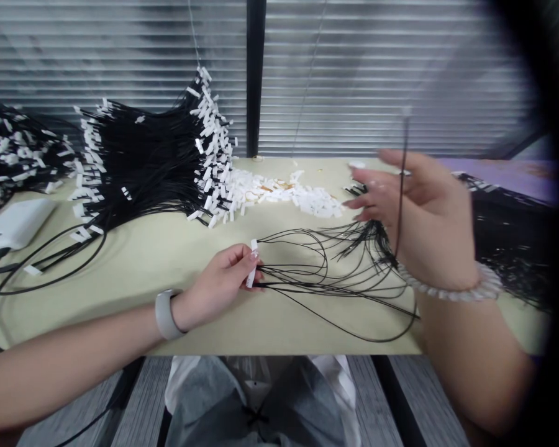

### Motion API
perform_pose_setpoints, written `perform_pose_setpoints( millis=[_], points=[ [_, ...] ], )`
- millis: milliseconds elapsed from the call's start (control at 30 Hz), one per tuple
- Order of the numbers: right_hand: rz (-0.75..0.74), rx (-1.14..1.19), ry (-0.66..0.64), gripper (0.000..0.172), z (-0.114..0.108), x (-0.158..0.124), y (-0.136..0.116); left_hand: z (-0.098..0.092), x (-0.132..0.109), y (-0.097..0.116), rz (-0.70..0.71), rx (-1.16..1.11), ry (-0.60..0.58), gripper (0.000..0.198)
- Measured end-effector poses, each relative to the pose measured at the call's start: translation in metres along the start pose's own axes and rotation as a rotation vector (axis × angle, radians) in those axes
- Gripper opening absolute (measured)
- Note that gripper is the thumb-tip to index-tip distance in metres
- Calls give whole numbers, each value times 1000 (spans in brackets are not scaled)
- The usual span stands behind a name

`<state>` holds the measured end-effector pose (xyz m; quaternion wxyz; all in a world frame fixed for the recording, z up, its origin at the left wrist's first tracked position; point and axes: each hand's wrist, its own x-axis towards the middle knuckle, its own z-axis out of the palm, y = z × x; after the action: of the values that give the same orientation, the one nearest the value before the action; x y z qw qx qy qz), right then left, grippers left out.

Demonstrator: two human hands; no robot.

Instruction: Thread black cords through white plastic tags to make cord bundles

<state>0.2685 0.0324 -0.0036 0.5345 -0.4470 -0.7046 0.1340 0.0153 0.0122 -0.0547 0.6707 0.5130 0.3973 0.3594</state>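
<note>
My left hand [230, 270] is closed in a pinch around a white connector [252, 264] near the middle of the table. Several thin black wires [317, 284] run from that connector to the right in loose loops. My right hand [423, 205] is raised above the table at the right, slightly blurred, its fingers stretched and apart. A single black wire [403, 167] stands up in front of its palm with a pale tip at the top; no finger visibly grips it. Below that hand, loose wire ends [375, 239] lie bunched together.
Loose white connectors [314, 200] form a heap at the table's middle back. A large bundle of black wires [144, 158] with white ends stands left of it. A white power bank [18, 223] with a black cable lies far left. More black wires [512, 236] lie right.
</note>
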Motion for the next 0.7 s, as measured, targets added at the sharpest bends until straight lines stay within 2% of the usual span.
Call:
perform_pose_setpoints(
  millis=[67,167,233,333,433,533,600,700],
  points=[
    [106,87,-115,35,3,-2,0,0,0,0,-4,-1,5,25],
    [187,137,-209,27,6,-3,1,-1,1,-1,-11,-12,9,25],
    [252,255,-258,35,5,-2,1,-1,1,-1,-11,-15,5,26],
    [366,507,-301,58,1,1,1,-2,1,-1,-2,-13,4,26],
    [494,754,-197,67,-2,3,1,-2,1,-2,1,-12,8,26],
    [719,997,-18,56,-4,5,6,-2,1,-2,-1,-18,11,26],
    [836,1079,76,51,-7,7,11,-2,1,-2,-8,-16,17,26],
    [864,1131,119,44,-10,10,14,-1,2,-2,-14,-16,24,26]
  ],
)
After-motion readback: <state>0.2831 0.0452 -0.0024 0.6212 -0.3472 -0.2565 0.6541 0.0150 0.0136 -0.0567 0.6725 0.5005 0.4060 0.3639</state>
